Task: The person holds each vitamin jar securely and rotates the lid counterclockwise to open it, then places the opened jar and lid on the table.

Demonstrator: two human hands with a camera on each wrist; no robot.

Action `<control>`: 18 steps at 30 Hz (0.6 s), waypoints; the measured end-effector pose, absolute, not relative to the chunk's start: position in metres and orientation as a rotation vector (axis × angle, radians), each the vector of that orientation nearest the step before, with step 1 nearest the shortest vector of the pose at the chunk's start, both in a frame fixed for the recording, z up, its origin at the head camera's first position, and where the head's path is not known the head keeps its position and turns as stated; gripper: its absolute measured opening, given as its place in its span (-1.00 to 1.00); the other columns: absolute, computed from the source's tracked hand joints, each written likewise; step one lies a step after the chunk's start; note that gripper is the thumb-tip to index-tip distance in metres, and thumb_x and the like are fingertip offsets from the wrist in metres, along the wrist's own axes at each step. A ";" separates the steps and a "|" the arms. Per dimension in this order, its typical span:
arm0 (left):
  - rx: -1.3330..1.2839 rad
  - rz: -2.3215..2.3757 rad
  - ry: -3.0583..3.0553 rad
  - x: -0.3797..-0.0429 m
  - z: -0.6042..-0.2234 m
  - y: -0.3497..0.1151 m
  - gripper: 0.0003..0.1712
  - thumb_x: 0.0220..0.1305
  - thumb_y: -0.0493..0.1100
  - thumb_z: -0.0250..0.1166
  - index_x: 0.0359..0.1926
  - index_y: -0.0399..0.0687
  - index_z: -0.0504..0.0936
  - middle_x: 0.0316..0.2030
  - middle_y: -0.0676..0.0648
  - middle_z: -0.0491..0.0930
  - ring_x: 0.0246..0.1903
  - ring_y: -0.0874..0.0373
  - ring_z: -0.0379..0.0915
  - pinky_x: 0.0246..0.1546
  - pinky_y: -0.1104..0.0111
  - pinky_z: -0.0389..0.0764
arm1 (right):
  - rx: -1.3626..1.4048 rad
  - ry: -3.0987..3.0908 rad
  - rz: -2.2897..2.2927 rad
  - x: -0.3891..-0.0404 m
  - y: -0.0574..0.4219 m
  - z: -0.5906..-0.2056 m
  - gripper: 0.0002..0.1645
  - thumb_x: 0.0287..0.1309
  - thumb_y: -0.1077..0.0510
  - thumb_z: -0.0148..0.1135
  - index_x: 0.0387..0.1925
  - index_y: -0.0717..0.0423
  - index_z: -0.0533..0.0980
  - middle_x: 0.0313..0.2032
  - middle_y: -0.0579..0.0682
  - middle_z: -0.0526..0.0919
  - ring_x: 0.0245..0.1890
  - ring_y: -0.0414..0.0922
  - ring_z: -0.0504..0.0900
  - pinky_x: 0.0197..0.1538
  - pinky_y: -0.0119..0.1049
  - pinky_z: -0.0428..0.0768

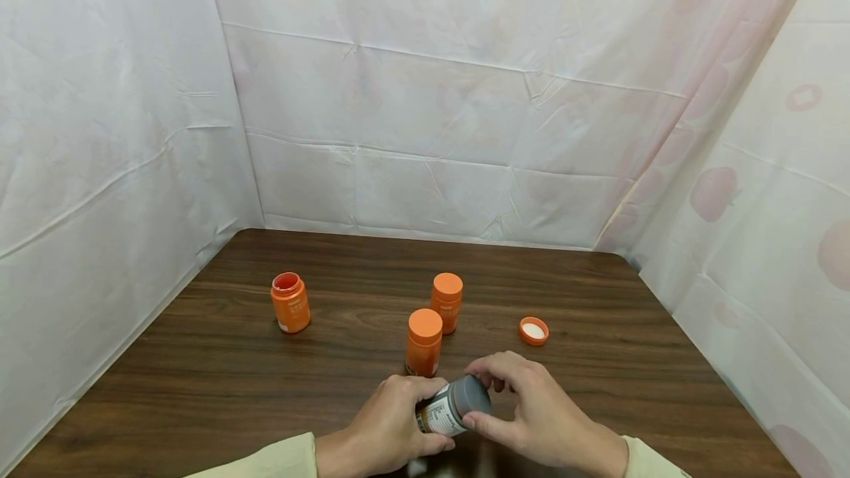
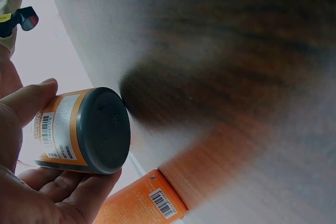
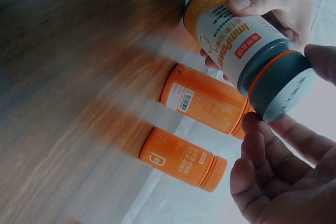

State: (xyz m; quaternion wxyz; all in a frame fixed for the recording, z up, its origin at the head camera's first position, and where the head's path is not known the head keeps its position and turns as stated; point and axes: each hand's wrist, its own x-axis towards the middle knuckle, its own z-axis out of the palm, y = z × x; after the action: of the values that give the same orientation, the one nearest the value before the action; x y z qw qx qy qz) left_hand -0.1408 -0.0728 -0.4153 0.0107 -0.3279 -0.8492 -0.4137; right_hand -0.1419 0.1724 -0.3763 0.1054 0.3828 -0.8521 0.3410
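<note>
My left hand (image 1: 388, 423) grips a grey bottle (image 1: 440, 416) round its body, tilted just above the table. Its white and orange label faces the right wrist camera, and its dark base (image 2: 105, 130) shows in the left wrist view. On the bottle's neck sits a grey lid (image 3: 282, 86), with a thin orange band beneath it. My right hand (image 1: 541, 411) pinches this lid between thumb and fingertips. Just beyond the hands, two capped orange bottles (image 1: 423, 344) (image 1: 447, 302) stand upright, one behind the other.
An uncapped orange bottle (image 1: 291, 307) stands at the left of the dark wooden table (image 1: 358, 271). To the right lies a loose orange lid (image 1: 533, 330), its white inside facing up. Pale cloth sheets (image 1: 425, 116) hang round the table's back and sides.
</note>
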 end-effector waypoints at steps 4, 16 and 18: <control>-1.016 -1.291 -2.656 -0.141 -0.415 -0.073 -0.55 -0.03 -0.12 0.68 -0.12 0.27 0.69 -0.31 0.32 0.60 -0.36 0.48 0.50 -0.35 0.53 0.56 | 1.215 -2.458 1.037 -0.142 0.174 -0.375 -0.49 0.16 -0.03 0.54 0.12 -0.21 0.56 -0.14 -0.34 0.61 -0.21 -0.28 0.51 -0.18 -0.36 0.59; -1.013 -1.278 -2.649 -0.140 -0.415 -0.073 -0.54 -0.05 -0.11 0.69 -0.11 0.28 0.70 -0.28 0.32 0.62 -0.34 0.47 0.51 -0.32 0.52 0.57 | 1.403 -2.328 0.948 -0.145 0.175 -0.372 -0.11 -0.23 0.39 0.59 0.21 -0.15 0.53 0.11 -0.22 0.57 0.07 -0.23 0.51 0.03 -0.25 0.60; -1.014 -1.278 -2.647 -0.140 -0.416 -0.073 -0.53 -0.05 -0.11 0.69 -0.10 0.28 0.70 -0.28 0.32 0.62 -0.35 0.47 0.51 -0.32 0.52 0.57 | 1.406 -2.325 0.947 -0.145 0.175 -0.372 -0.10 -0.27 0.42 0.58 0.19 -0.14 0.54 0.11 -0.21 0.57 0.07 -0.23 0.50 0.04 -0.26 0.60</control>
State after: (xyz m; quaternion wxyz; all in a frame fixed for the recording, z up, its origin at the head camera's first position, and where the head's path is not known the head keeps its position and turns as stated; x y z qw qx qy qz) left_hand -0.1403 -0.0732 -0.4155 0.0159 -0.3260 -0.8512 -0.4110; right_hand -0.1450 0.1746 -0.3721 0.1317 0.4845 -0.8009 0.3262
